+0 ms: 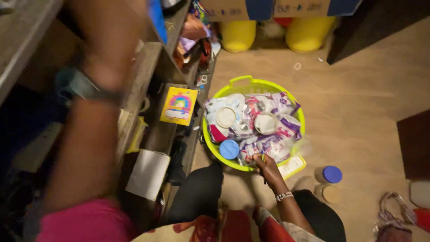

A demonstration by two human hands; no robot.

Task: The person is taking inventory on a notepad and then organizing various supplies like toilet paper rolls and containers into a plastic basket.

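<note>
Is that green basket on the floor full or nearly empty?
Full. The lime-green basket is heaped to its rim with plastic packets and round lids, and the right hand rests on the pile's near edge.

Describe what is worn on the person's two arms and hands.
The left arm, blurred and close to the camera, has a dark watch-like band at the wrist and a pink sleeve at the upper arm. The right hand is bare, with a pale beaded bracelet on the wrist; no sleeve shows on that forearm.

Tan floor (358, 112), green basket (251, 84), two jars (331, 175), yellow containers (309, 33) on it
</note>
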